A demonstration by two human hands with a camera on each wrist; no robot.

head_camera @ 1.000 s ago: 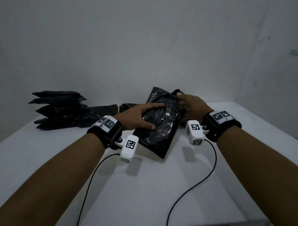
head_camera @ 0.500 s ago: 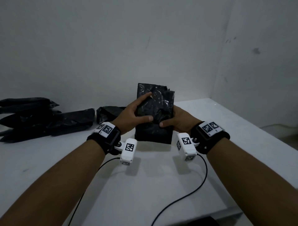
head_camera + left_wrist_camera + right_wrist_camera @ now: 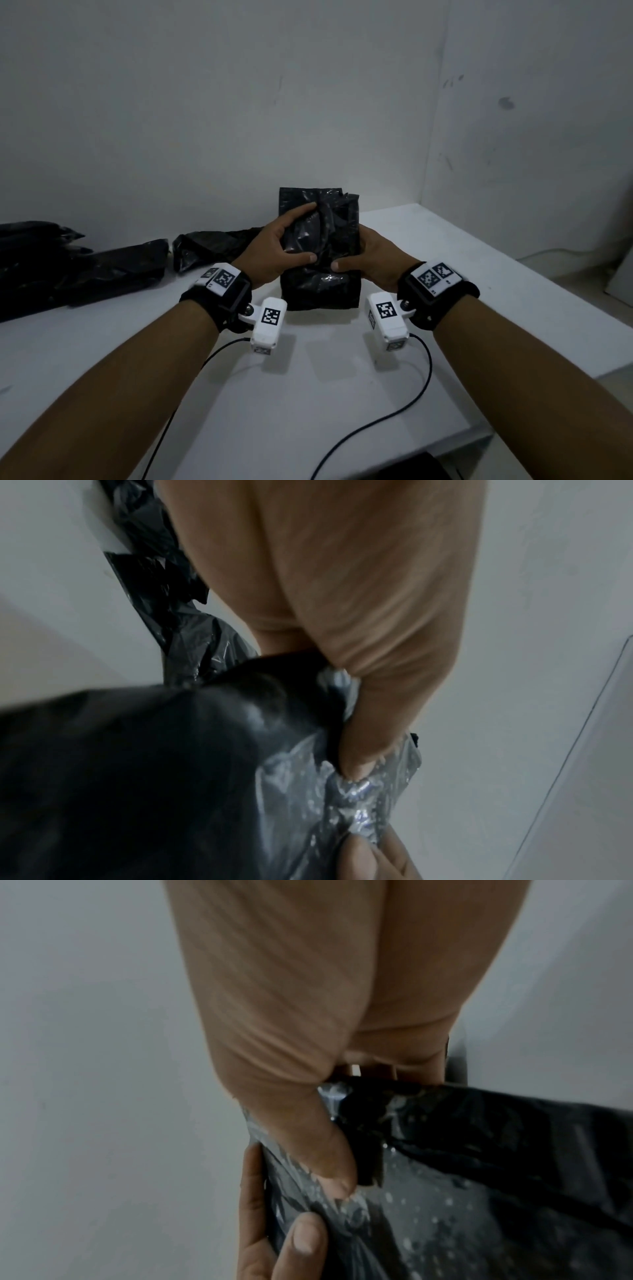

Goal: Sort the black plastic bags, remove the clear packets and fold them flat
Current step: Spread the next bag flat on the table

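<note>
A pack of black plastic bags in a clear wrapper (image 3: 320,284) stands upright at the middle of the white table (image 3: 479,291), held between both hands. My left hand (image 3: 274,251) grips its left side, thumb across the front and fingers over the top half. My right hand (image 3: 371,262) grips its right side, thumb on the front, fingers hidden behind. In the left wrist view the left thumb (image 3: 363,750) presses into the shiny clear wrapper (image 3: 301,783). In the right wrist view the right thumb (image 3: 329,1161) digs into the wrapper (image 3: 445,1191).
More black bag packs lie along the wall: one (image 3: 212,248) just left of my left hand, another (image 3: 109,270) further left, and a stack (image 3: 30,240) at the far left edge. Two black cables (image 3: 394,411) run across the near table. The table's right edge (image 3: 565,346) is close.
Both hands lifted the pack from lying slanted on the table and stood it upright between them, closer to me. The view has swung to the right.
</note>
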